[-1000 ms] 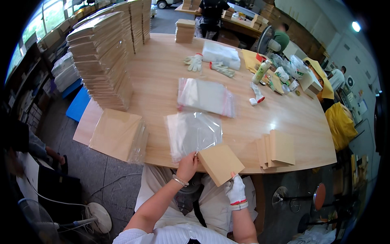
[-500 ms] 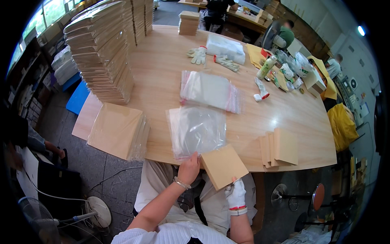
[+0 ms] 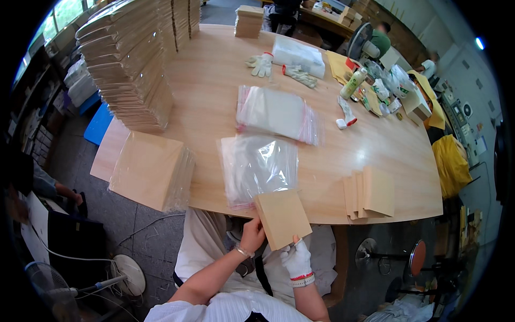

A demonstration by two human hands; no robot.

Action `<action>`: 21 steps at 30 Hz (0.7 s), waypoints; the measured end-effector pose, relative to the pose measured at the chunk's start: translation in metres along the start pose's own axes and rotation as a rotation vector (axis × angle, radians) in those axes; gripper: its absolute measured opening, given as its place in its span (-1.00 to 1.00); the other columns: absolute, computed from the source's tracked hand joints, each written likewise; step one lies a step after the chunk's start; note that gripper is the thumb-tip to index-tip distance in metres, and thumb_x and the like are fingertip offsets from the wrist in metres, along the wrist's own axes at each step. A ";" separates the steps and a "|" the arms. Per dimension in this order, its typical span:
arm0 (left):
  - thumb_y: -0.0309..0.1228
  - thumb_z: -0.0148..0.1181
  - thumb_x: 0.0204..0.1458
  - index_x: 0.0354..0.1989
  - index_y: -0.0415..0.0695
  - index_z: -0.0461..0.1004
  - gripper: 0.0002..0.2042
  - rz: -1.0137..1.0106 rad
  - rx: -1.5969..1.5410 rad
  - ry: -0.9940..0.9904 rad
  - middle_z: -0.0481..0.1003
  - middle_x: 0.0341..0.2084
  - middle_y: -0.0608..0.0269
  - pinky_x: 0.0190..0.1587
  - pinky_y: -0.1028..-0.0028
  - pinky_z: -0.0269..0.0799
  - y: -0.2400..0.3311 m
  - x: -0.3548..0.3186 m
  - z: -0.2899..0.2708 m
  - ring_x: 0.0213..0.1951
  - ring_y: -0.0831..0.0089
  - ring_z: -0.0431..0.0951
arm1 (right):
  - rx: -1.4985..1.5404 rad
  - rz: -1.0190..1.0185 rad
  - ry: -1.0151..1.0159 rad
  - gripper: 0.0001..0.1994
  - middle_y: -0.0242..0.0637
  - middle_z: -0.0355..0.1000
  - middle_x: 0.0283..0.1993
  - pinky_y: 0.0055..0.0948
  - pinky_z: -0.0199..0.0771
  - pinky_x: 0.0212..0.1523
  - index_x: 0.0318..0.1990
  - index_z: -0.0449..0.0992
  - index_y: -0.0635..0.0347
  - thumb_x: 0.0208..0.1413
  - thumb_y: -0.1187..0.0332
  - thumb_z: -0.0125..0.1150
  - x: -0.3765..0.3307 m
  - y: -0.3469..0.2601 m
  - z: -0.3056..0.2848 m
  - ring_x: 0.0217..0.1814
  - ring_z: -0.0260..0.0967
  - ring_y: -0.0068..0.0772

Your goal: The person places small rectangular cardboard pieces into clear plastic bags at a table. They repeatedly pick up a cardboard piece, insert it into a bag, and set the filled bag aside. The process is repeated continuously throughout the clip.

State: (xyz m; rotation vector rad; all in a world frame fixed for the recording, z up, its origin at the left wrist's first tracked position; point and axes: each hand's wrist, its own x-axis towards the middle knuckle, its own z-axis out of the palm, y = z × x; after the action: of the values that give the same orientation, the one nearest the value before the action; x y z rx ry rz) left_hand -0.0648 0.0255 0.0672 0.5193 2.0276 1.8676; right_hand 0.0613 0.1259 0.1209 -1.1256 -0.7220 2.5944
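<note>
My gloved right hand (image 3: pixel 296 260) grips a flat brown cardboard box (image 3: pixel 283 219) at its near corner, thumb on top. The box tilts at the table's front edge, its far end over the near edge of a clear plastic bag (image 3: pixel 261 166). Bare, my left hand (image 3: pixel 252 236) is closed at the bag's near edge, close against the box's left side; its fingertips are partly hidden. More clear bags with pink edges (image 3: pixel 276 114) lie in a pile just beyond.
Wrapped brown boxes (image 3: pixel 147 166) sit at the left front, below a tall stack (image 3: pixel 126 70). Several bare brown boxes (image 3: pixel 378 190) stand at the right. Farther back lie work gloves (image 3: pixel 261 65), a spray bottle (image 3: pixel 354 83) and clutter. A person (image 3: pixel 380 40) sits beyond the table.
My right hand has brought the brown box left, over the bag's near edge. My left hand has shifted slightly down and now meets the box's side. The view has tilted a little.
</note>
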 end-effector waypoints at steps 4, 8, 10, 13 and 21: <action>-0.44 0.10 -0.05 -0.15 -0.22 0.38 -0.73 0.135 0.179 -0.173 0.51 -0.39 0.15 -0.33 0.44 0.43 -0.025 0.002 0.003 -0.39 0.35 0.53 | 0.012 0.045 0.033 -0.80 -0.54 0.32 -0.39 -0.60 0.21 -0.56 -0.17 0.36 -0.03 0.07 0.21 0.06 -0.010 -0.001 0.007 -0.51 0.18 -0.61; -0.35 0.12 -0.04 -0.13 -0.18 0.40 -0.70 0.175 -0.045 -0.162 0.49 -0.26 0.21 -0.19 0.39 0.40 -0.052 -0.011 0.020 -0.23 0.29 0.49 | -0.091 0.044 0.064 -0.83 -0.51 0.31 -0.42 -0.61 0.22 -0.56 -0.19 0.35 -0.01 0.08 0.23 0.05 -0.014 0.000 0.005 -0.54 0.19 -0.61; -0.36 0.13 -0.07 -0.17 -0.16 0.41 -0.72 0.324 0.177 -0.179 0.47 -0.23 0.19 -0.17 0.33 0.37 -0.063 -0.016 0.020 -0.19 0.27 0.46 | -0.160 0.051 0.065 -0.83 -0.50 0.31 -0.42 -0.61 0.22 -0.57 -0.19 0.35 0.00 0.09 0.23 0.05 -0.019 -0.005 0.009 -0.55 0.21 -0.62; -0.34 0.13 -0.07 -0.18 -0.14 0.42 -0.73 0.545 0.499 -0.190 0.46 -0.22 0.17 -0.15 0.32 0.36 -0.077 -0.029 0.016 -0.17 0.25 0.45 | -0.237 0.034 0.053 -0.82 -0.50 0.31 -0.42 -0.59 0.25 -0.59 -0.18 0.33 0.01 0.10 0.24 0.04 -0.016 -0.004 0.009 -0.55 0.22 -0.63; -0.41 0.12 -0.09 -0.22 -0.18 0.44 -0.77 0.152 -0.109 -0.390 0.47 -0.28 0.12 -0.16 0.30 0.35 -0.027 -0.037 0.016 -0.21 0.17 0.44 | -0.140 -0.176 0.052 -0.83 -0.42 0.32 -0.39 -0.50 0.35 -0.52 -0.17 0.29 0.09 0.12 0.29 0.03 -0.022 0.022 0.018 -0.49 0.28 -0.56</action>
State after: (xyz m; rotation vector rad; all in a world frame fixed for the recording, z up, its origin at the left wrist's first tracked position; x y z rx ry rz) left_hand -0.0263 0.0200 0.0387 0.9466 1.6634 1.7776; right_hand 0.0628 0.0925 0.1341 -1.1088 -0.9582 2.3918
